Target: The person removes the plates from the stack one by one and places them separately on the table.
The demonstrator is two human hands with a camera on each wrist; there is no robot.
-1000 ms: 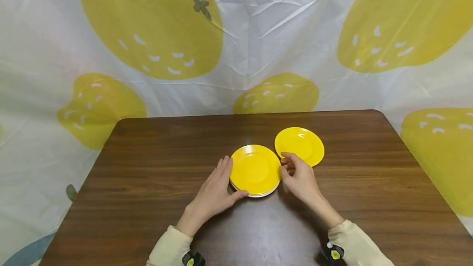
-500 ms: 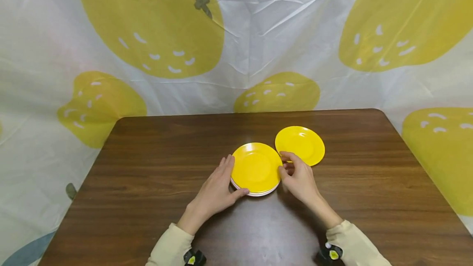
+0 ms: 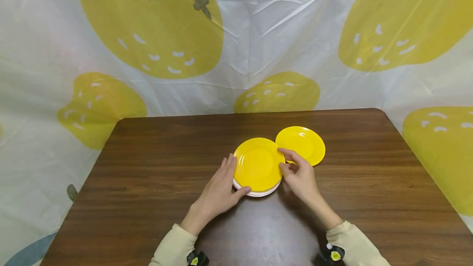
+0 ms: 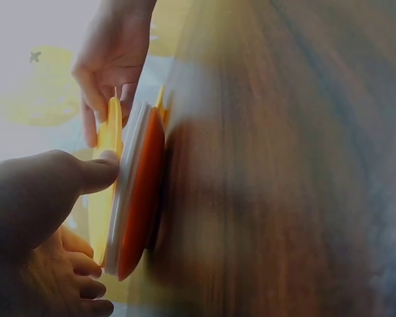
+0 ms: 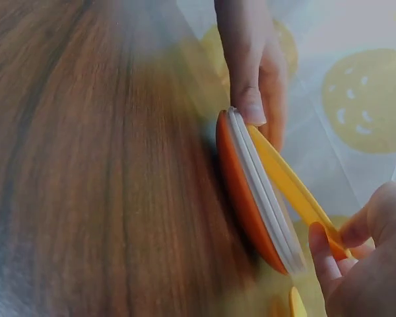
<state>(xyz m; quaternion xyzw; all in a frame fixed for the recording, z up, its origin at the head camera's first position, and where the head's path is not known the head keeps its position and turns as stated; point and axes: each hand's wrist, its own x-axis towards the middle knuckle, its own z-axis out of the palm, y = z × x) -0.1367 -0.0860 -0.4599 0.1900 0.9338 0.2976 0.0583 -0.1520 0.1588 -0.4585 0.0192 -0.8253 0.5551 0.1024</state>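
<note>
The upper yellow plate sits near the middle of the table, tilted over a white-rimmed stack with its right side raised; the right wrist view shows a wedge-shaped gap opening toward that side. The right hand pinches the plate's right edge between thumb and fingers, the gap between them only about as wide as the rim. The left hand is spread, fingers fairly straight along the left edge and thumb touching the near-left rim (how firmly it presses, I cannot tell). Under the white rims an orange base curves down toward the table. A second yellow plate lies on the far right side of the stack, just beyond the right hand, and a white cloth with yellow fruit shapes hangs behind the table
</note>
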